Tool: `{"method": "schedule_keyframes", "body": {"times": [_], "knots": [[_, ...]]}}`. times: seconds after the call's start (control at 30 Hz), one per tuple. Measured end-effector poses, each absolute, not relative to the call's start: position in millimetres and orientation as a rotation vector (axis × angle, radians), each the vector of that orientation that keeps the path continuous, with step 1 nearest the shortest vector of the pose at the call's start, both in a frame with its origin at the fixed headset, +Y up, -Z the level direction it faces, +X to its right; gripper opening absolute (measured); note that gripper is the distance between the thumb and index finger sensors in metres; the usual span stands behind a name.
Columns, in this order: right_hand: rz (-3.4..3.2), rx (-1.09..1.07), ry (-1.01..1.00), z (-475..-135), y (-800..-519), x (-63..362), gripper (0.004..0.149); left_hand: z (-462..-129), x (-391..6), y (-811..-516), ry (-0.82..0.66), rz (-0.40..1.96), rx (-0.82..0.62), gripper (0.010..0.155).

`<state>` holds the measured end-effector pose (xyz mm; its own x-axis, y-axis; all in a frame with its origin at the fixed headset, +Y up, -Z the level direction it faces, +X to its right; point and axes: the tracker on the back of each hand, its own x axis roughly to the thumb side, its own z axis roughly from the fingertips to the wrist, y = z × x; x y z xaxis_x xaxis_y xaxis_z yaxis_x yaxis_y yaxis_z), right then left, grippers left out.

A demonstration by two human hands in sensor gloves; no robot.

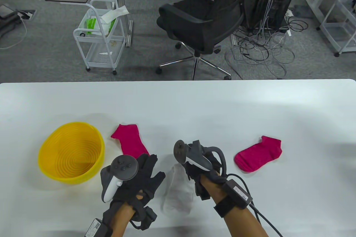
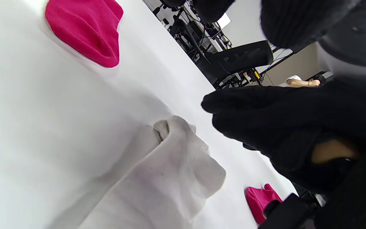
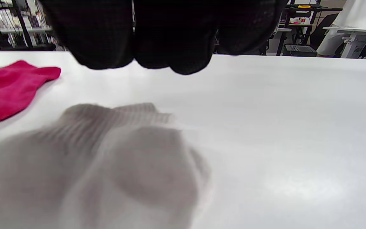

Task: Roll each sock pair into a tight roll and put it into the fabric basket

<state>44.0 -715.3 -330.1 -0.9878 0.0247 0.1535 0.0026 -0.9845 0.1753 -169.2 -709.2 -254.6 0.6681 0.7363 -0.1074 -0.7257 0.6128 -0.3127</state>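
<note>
A white sock (image 1: 178, 192) lies near the front edge of the table between my hands; in the right wrist view the white sock (image 3: 106, 159) seems to have two layers. My left hand (image 1: 147, 173) hovers just left of it with fingers spread and straight, holding nothing. My right hand (image 1: 194, 170) is over the sock's far end; its fingertips (image 3: 170, 47) hang above the cuff without touching it. One pink sock (image 1: 129, 139) lies beyond my left hand and another pink sock (image 1: 258, 153) lies to the right. The yellow basket (image 1: 55, 170) stands at the left, empty.
The white table (image 1: 194, 109) stretches wide behind the socks. Beyond its far edge stand a black office chair (image 1: 205, 17), a white trolley (image 1: 100, 34) and tangled cables on the floor.
</note>
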Motion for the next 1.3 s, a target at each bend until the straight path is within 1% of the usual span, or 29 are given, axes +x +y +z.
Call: {"method": "schedule_keyframes", "body": {"times": [0.17,0.3,0.37,0.4,0.43,0.5,0.53,0.57,0.63,0.73,0.83,0.9,1.0,1.07,1.13,1.2,1.3], "knots": [[2.954,0.237,0.223,-322,-702,75,0.057,-255,-165,-711,-0.064,0.830,-0.387,0.076],[2.836,0.216,0.226,-302,-691,90,0.059,-255,-156,-711,-0.119,0.798,-0.440,0.074],[2.798,0.234,0.217,-286,-687,94,0.056,-255,-150,-710,-0.175,0.782,-0.462,0.073],[2.787,0.264,0.236,-275,-685,94,0.052,-255,-143,-708,-0.271,0.746,-0.471,0.070],[2.785,0.284,0.247,-268,-684,93,0.050,-254,-140,-706,-0.311,0.703,-0.486,0.068],[2.787,0.361,0.274,-249,-684,89,0.045,-250,-132,-701,-0.353,0.617,-0.447,0.063],[2.789,0.375,0.283,-245,-685,88,0.042,-249,-129,-701,-0.366,0.595,-0.461,0.060],[2.786,0.413,0.320,-236,-687,85,0.040,-248,-126,-702,-0.388,0.568,-0.499,0.058],[2.775,0.459,0.364,-224,-692,80,0.039,-246,-120,-707,-0.395,0.523,-0.546,0.055],[2.784,0.508,0.414,-215,-704,73,0.041,-245,-115,-719,-0.376,0.440,-0.626,0.052],[2.877,0.539,0.485,-213,-718,67,0.052,-245,-111,-728,-0.348,0.363,-0.647,0.052],[2.932,0.544,0.484,-212,-726,64,0.058,-246,-109,-734,-0.341,0.337,-0.645,0.052],[2.984,0.552,0.536,-211,-738,61,0.062,-246,-104,-740,-0.334,0.302,-0.651,0.053],[3.017,0.535,0.526,-211,-746,58,0.063,-246,-101,-744,-0.331,0.286,-0.642,0.053],[3.054,0.518,0.495,-212,-750,56,0.063,-247,-100,-747,-0.325,0.273,-0.638,0.053],[3.067,0.497,0.449,-213,-753,55,0.059,-248,-99,-751,-0.317,0.267,-0.644,0.052],[3.080,0.471,0.393,-216,-755,53,0.049,-249,-98,-754,-0.318,0.273,-0.629,0.052]]}}
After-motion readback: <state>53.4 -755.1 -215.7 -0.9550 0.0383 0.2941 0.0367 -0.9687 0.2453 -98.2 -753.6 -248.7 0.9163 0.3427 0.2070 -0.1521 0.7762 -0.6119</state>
